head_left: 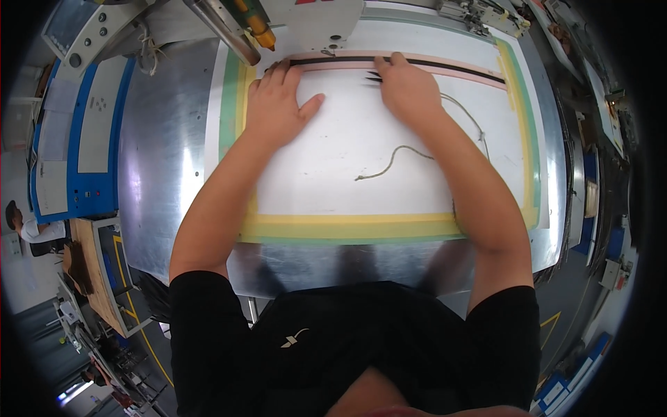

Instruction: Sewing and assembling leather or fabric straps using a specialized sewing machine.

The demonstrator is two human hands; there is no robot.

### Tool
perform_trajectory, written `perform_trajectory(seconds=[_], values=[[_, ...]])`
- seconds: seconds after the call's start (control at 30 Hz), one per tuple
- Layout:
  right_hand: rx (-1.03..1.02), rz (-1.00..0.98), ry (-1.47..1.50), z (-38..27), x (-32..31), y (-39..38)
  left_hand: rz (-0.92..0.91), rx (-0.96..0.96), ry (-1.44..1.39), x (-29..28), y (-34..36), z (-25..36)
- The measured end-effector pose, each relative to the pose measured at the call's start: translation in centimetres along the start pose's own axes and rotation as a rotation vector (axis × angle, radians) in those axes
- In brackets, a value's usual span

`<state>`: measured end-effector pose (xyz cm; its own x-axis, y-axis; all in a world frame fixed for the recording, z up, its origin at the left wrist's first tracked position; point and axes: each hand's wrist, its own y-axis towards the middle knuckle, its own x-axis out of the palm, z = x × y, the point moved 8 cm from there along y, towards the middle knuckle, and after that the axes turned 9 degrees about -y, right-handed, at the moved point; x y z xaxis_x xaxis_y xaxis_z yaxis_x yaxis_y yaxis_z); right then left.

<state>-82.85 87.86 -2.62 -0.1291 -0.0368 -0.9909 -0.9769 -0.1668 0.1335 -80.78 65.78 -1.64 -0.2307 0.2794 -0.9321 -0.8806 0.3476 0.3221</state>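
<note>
Along the far side of the white sheet [326,149] lies a long pink strip [361,54] with a black band [451,68] running down its middle. My left hand [276,101] presses on the strip's left end, its fingers stretched out and the thumb held apart. In my right hand [411,89] is a pair of dark tweezers [374,78], their two pointed tips facing left, away from the fist. That hand's index finger touches the strip near its middle. The rest of the tweezers is hidden in the palm.
Yellow tape [347,221] and green tape [228,111] border the sheet on a shiny metal table [163,139]. A thin cord [389,163] trails under my right forearm. Machine parts, including a metal cylinder [226,31] and an orange-tipped piece [260,33], overhang the far left.
</note>
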Motion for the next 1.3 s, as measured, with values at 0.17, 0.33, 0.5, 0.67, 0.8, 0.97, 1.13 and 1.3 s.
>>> perform_trajectory(seconds=[0.17, 0.33, 0.5, 0.67, 0.8, 0.97, 1.13, 1.3], values=[[-0.110, 0.071, 0.049, -2.4, -0.3, 0.7, -0.009, 0.078, -0.041, 0.5, 0.4, 2.8], [-0.086, 0.067, 0.038, -2.0, 0.5, 0.7, -0.053, 0.098, -0.049, 0.9, 1.2, 5.1], [-0.047, 0.088, 0.073, -2.0, 0.8, 0.9, -0.059, -0.062, -0.052, 2.9, 2.6, 4.3], [-0.064, 0.163, 0.133, -1.9, 0.4, 0.5, -0.067, 0.064, 0.015, 1.3, 1.7, 3.0], [-0.076, 0.167, 0.120, -2.1, 0.4, 0.7, -0.055, 0.084, -0.074, -0.1, 2.5, 0.1], [-0.074, 0.168, 0.136, -1.9, 0.6, 0.7, -0.110, -0.073, -0.063, -0.8, 3.0, -1.7], [-0.067, 0.198, 0.137, -2.1, 0.6, 0.6, -0.001, 0.231, -0.122, 0.3, 1.8, 1.1], [-0.086, 0.185, 0.119, -2.9, 0.4, 0.5, 0.007, 0.235, -0.072, 0.9, 1.6, 0.5]])
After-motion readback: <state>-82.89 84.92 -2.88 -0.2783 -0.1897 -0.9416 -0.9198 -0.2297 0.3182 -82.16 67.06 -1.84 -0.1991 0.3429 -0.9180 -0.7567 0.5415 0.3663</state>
